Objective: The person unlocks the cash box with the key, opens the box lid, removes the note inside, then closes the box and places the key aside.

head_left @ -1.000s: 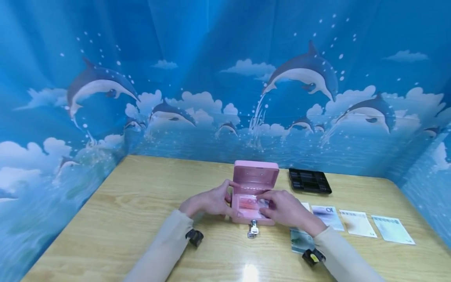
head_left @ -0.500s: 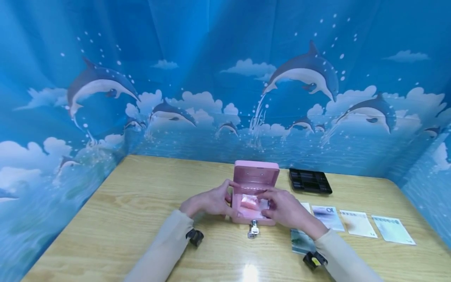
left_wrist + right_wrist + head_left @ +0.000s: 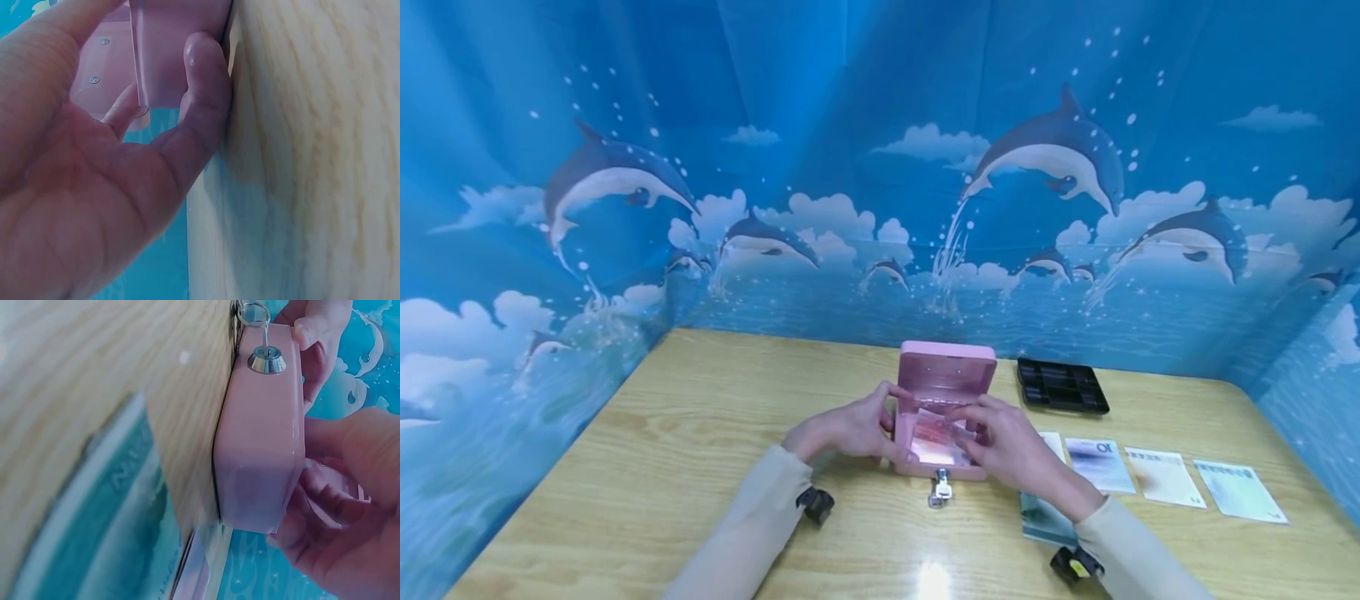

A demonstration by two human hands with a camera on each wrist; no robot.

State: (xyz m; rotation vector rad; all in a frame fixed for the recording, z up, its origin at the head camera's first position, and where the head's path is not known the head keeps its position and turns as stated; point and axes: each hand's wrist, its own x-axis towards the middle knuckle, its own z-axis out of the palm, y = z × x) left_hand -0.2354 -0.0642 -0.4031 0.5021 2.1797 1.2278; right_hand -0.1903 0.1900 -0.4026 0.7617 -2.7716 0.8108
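Observation:
A pink cash box (image 3: 946, 352) stands with its lid raised, and keys (image 3: 942, 490) hang from the lock on its front wall. My left hand (image 3: 853, 427) grips the box's left side, thumb near the front corner and a finger towards the hinge. Inside the box is a reddish banknote (image 3: 931, 440), slightly tilted. At its right part, my right hand (image 3: 1011, 443) pinches the note with curled fingers and thumb. In the right wrist view those fingers reach over the box's rim, and its pink wall (image 3: 256, 431) hides the note.
Behind and right of the box lies a black compartment tray (image 3: 1062, 386). Several banknotes (image 3: 1165, 477) lie in a row on the table's right side. Green banknotes (image 3: 1047, 518) lie partly under the right forearm. A dolphin-print curtain (image 3: 820, 208) closes off the back.
The reddish banknote went from flat to bulging upward, and now lies straighter and slightly turned. My right fingers shifted a little over it. The left hand kept its place on the box.

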